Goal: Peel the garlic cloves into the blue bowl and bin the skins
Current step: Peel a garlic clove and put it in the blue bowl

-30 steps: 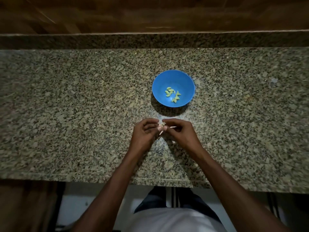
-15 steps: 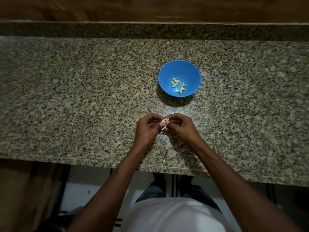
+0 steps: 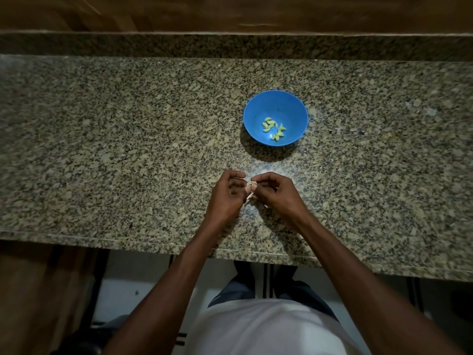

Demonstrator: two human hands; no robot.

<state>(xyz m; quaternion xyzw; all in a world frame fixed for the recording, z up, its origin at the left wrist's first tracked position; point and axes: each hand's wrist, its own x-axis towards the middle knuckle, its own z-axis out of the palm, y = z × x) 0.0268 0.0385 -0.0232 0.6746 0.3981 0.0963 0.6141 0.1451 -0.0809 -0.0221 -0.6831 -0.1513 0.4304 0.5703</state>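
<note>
A blue bowl (image 3: pixel 275 101) stands on the granite counter (image 3: pixel 128 149) and holds several peeled pale-green garlic cloves (image 3: pixel 273 128). Just in front of it, above the counter, my left hand (image 3: pixel 226 198) and my right hand (image 3: pixel 277 196) meet fingertip to fingertip. Both pinch one small garlic clove (image 3: pixel 253 185) between them. A pale strip of skin (image 3: pixel 250 196) hangs down from the clove. The fingers hide most of the clove.
The counter runs wide to the left and right of the bowl, with a raised granite ledge (image 3: pixel 230 46) and a wooden wall behind. Its front edge (image 3: pixel 128 243) lies close under my forearms. No bin shows in view.
The camera shifted a little, so the bowl sits at a slightly different place in view. My hands stay together on the clove, and the skin strip now hangs lower between them.
</note>
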